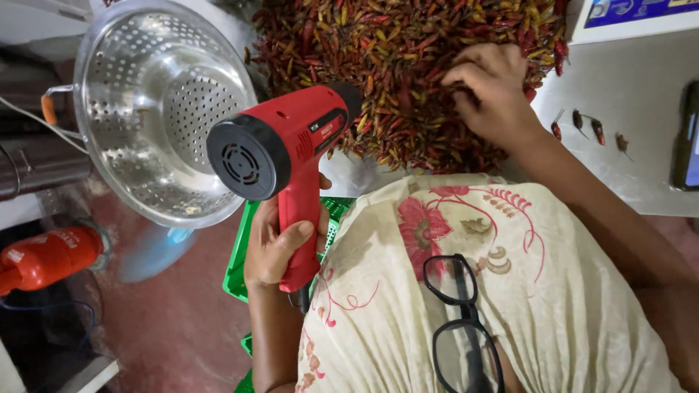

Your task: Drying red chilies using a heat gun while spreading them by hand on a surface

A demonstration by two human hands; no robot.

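Chili pile fills top centre of frame on grey tabletop. Steel colander upper left. Red heat gun mid-frame, nozzle twd chilies, L hand fingers clamped on grip. R hand upper right, fingers pinched together in chilies.

A shiny metal strainer bowl with many holes sits at the left. A green crate is below. Black glasses hang on a flowered shirt.
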